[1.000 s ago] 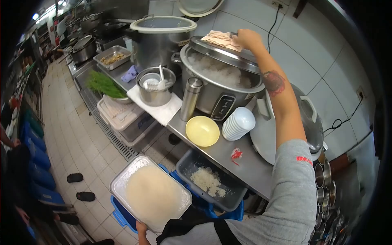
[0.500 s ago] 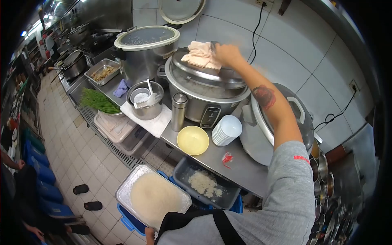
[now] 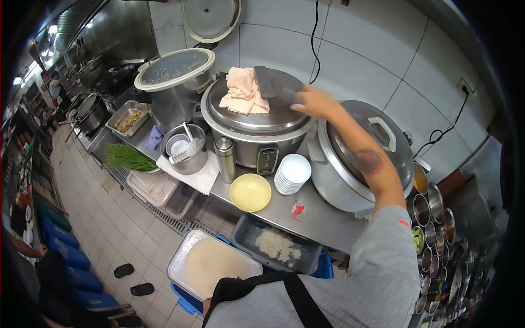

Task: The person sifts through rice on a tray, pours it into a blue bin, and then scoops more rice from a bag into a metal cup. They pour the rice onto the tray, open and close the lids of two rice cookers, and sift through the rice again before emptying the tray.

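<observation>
The steel lid (image 3: 232, 120) sits on the rice cooker (image 3: 243, 148) on the bench (image 3: 331, 224), a peach cloth (image 3: 239, 90) beside its handle (image 3: 264, 82). The right hand's grip (image 3: 299, 99) is open over the lid's edge, nearer the wall than the stacked bowls (image 3: 292, 174). Below, the left hand (image 3: 206, 305) shows barely at the rice tray (image 3: 176, 268); its grip is unclear.

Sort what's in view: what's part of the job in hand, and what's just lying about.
Likely in the job:
- cooker, its lid and pink cloth, near the right hand
- rice tray, left hand at its edge

Apparently just lying about:
- yellow bowl
- stacked bowls
- steel flask
- purple cloth
</observation>
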The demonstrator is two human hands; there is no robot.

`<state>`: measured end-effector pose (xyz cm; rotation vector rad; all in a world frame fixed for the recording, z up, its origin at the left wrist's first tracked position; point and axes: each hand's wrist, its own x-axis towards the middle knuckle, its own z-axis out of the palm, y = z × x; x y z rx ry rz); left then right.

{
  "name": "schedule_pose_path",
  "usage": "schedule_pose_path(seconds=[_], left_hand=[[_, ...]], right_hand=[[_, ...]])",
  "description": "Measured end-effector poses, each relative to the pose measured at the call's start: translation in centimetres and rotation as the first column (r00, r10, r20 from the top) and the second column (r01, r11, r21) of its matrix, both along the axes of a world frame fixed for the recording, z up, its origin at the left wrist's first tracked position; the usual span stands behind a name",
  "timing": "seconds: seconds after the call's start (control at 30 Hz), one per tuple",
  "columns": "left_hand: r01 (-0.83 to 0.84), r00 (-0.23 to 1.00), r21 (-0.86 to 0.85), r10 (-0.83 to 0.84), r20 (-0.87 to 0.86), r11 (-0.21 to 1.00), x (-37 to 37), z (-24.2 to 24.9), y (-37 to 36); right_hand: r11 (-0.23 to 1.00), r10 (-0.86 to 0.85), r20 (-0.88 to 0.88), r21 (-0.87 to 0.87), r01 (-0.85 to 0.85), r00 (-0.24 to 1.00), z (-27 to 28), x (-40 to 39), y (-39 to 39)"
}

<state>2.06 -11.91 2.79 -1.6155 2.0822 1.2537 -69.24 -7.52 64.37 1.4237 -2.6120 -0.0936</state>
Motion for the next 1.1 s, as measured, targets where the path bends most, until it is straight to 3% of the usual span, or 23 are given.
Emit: schedule_pose_path(seconds=[0.07, 0.1, 0.13, 0.17, 0.23, 0.33, 0.43, 0.63, 0.87, 0.93, 1.03, 1.1], left_hand=[[-0.002, 1.000, -0.017, 0.002, 0.000, 1.000, -0.5, 1.7, -1.4], [-0.004, 1.000, -0.021, 0.004, 0.000, 1.000, -0.8, 2.6, -1.8], [-0.005, 1.000, -0.025, 0.005, -0.002, 1.000, -1.2, 3.4, -2.2], [-0.007, 1.000, -0.028, 0.006, -0.005, 1.000, -1.7, 4.2, -2.4], [-0.013, 1.000, -0.038, 0.012, -0.018, 0.999, -3.2, 5.1, -3.1], [-0.033, 0.998, -0.059, 0.031, -0.047, 0.998, -5.7, 5.4, -4.2], [-0.051, 0.997, -0.077, 0.046, -0.064, 0.996, -7.7, 5.9, -5.1], [-0.094, 0.994, -0.119, 0.086, -0.074, 0.988, -9.1, 6.4, -7.8], [-0.137, 0.988, -0.144, 0.126, -0.088, 0.980, -10.5, 7.4, -9.5], [-0.086, 0.996, -0.121, 0.081, -0.044, 0.989, -8.7, 8.4, -8.4], [0.064, 0.997, -0.050, -0.062, 0.036, 0.997, -5.1, 10.0, -7.0], [0.161, 0.985, 0.003, -0.160, 0.064, 0.987, -3.7, 10.4, -6.2]], right_hand=[[0.971, -0.188, 0.004, -0.150, 0.186, 0.982, 0.8, -0.4, 4.8], [0.944, -0.280, -0.084, -0.207, 0.258, 0.956, -0.7, -3.1, 7.6], [0.893, -0.437, -0.105, -0.169, 0.417, 0.893, -0.2, -3.0, 9.9], [0.844, -0.536, -0.170, -0.155, 0.514, 0.827, -1.4, -4.8, 12.8], [0.735, -0.678, -0.140, -0.103, 0.670, 0.722, -0.8, -3.8, 16.6], [0.727, -0.684, -0.120, -0.191, 0.660, 0.719, -1.7, -3.2, 20.0], [0.779, -0.599, -0.111, -0.313, 0.544, 0.793, -2.9, -6.4, 21.9], [0.851, -0.510, -0.095, -0.201, 0.485, 0.855, -0.6, -7.6, 21.3], [0.815, -0.577, -0.001, -0.072, 0.575, 0.817, 0.6, -8.2, 20.2], [0.853, -0.515, 0.014, -0.094, 0.514, 0.857, -0.1, -8.5, 21.1], [0.858, -0.362, 0.117, -0.346, 0.380, 0.925, -3.6, -9.0, 23.1], [0.849, -0.431, 0.079, -0.302, 0.434, 0.899, -3.2, -7.6, 22.3]])
